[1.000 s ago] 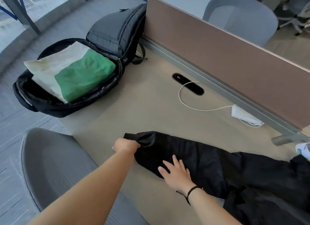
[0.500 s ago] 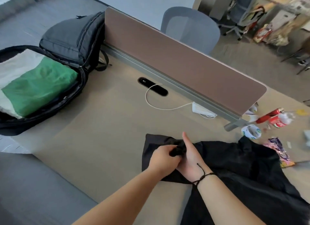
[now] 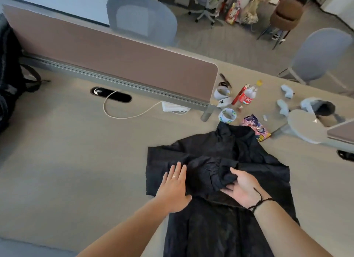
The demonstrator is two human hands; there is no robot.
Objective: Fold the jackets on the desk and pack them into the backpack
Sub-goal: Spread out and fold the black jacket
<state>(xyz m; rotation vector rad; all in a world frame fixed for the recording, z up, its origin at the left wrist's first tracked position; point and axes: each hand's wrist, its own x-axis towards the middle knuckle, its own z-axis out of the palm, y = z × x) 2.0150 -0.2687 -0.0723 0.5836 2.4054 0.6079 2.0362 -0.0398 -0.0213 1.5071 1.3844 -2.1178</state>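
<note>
A black jacket (image 3: 249, 157) lies spread on the beige desk (image 3: 76, 151), collar pointing away from me, with its left sleeve folded across the chest. My left hand (image 3: 175, 187) lies flat with straight fingers on the jacket's left side. My right hand (image 3: 243, 187) is palm up at the sleeve's end, thumb over the cloth and fingers under it. Only a dark edge of the backpack (image 3: 8, 80) shows at the far left; its inside is out of view.
A brown divider panel (image 3: 115, 55) runs along the desk's back. A white cable (image 3: 122, 115) loops from a cable slot (image 3: 113, 95). Cups, a cola bottle (image 3: 247, 96), a tape roll (image 3: 227, 115) and a snack bag (image 3: 256, 126) sit beyond the collar. Grey chairs stand behind.
The sleeve has been carried rightward and laid across the jacket's chest. My left hand let go of it and now lies flat. The view swung right, so the open backpack left the frame.
</note>
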